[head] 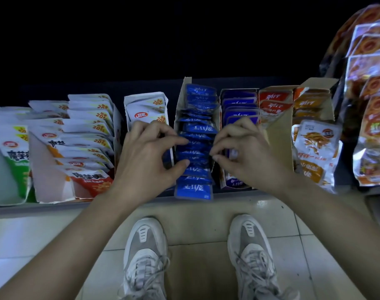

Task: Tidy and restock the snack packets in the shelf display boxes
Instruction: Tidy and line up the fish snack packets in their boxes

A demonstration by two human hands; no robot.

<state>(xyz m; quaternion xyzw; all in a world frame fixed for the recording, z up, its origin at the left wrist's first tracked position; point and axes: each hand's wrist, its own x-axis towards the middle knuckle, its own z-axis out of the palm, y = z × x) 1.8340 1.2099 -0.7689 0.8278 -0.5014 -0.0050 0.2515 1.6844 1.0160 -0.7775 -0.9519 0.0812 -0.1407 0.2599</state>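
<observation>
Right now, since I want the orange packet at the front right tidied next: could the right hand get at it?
Probably yes. The right hand pinches the blue packets, but the orange packet lies uncovered to its right; only a sloping cardboard flap stands between.

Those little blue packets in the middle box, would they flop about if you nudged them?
Probably floppy: the blue packets lean unevenly in their cardboard box. Likely light, being small and thin. Their glossy film may slide.

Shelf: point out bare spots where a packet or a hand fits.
Bare: the pale front ledge between the blue packets and floor tiles; the dark strip behind the white packets. Crowded: the blue row, packed front to back, left hand and right hand pinching it.
</observation>
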